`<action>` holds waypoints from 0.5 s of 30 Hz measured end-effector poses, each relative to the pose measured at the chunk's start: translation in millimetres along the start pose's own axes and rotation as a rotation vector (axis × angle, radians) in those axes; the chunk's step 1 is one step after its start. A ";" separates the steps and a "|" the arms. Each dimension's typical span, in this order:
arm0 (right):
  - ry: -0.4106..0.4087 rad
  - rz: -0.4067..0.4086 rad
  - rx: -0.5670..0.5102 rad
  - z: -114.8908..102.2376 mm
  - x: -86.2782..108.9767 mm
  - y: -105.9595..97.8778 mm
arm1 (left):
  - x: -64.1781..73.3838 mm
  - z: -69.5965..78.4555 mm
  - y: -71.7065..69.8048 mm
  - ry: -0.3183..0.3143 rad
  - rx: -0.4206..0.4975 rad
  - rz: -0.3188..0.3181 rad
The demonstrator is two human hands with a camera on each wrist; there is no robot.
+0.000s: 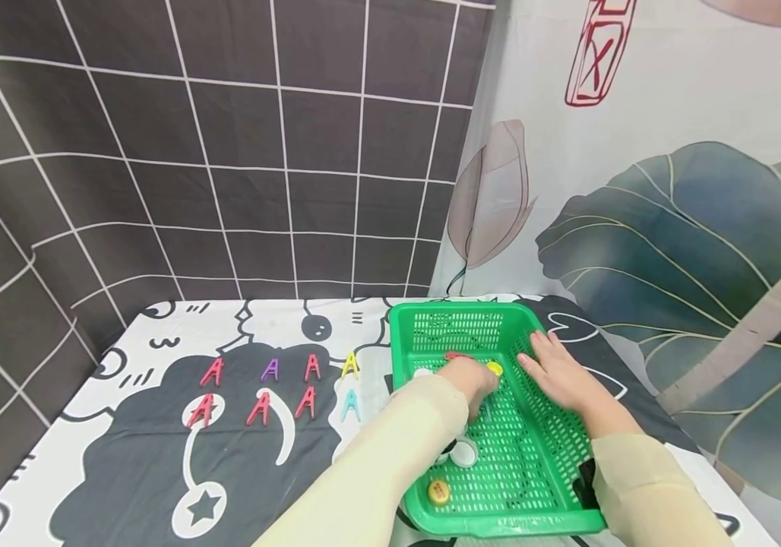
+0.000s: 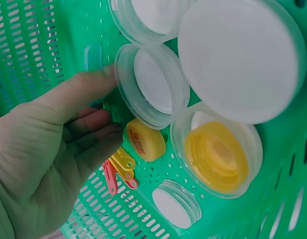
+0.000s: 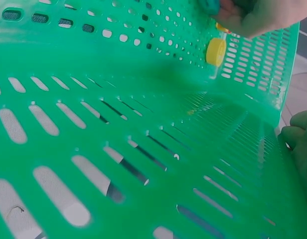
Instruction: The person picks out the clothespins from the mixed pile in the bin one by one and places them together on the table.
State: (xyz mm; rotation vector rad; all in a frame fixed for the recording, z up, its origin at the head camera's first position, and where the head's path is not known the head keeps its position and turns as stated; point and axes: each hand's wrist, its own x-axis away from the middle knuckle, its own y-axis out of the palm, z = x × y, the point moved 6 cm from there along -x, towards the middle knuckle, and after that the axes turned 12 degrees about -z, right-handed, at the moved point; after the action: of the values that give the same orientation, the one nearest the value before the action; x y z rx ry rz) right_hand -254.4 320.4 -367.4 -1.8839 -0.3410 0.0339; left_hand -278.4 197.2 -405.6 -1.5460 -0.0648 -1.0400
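My left hand (image 1: pixel 474 380) is down inside the green basket (image 1: pixel 513 524), palm sideways in the left wrist view. Between its thumb and fingers it pinches a light blue clothespin (image 2: pixel 92 57), partly hidden behind the thumb. The thumb tip lies beside a clear-rimmed white lid (image 2: pixel 152 82). Below the fingers are a yellow cap (image 2: pixel 145 141) and a few yellow and red clothespins (image 2: pixel 123 167). With fingers extended, my right hand (image 1: pixel 560 372) rests at the basket's right rim.
Left of the basket, red, purple, yellow and blue clothespins (image 1: pixel 260 408) stand in two rows on the patterned cloth (image 1: pixel 124 471). The basket also holds a large white lid (image 2: pixel 238 59), another yellow cap (image 2: pixel 218 157) inside a clear lid and a small white cap (image 2: pixel 176 204).
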 end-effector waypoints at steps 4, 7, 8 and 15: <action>-0.003 -0.009 -0.006 0.3 -0.9 0.9 | -10.3 4.3 -6.0 0.115 -0.276 0.018; -0.004 -0.011 -0.005 -0.2 -1.3 0.5 | -12.4 3.5 -9.9 0.126 -0.259 0.009; -0.002 -0.013 -0.004 -0.2 -1.3 0.4 | -11.0 4.3 -11.2 0.136 -0.254 0.007; 0.005 -0.020 -0.013 0.3 0.1 -0.5 | 14.2 17.2 -31.4 0.254 -0.237 -0.016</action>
State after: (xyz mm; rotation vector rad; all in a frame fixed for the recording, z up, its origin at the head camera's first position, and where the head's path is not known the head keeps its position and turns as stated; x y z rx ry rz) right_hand -254.4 320.8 -367.1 -1.8933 -0.3569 0.0135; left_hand -278.2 213.2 -370.6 -1.6122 0.2293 -1.2848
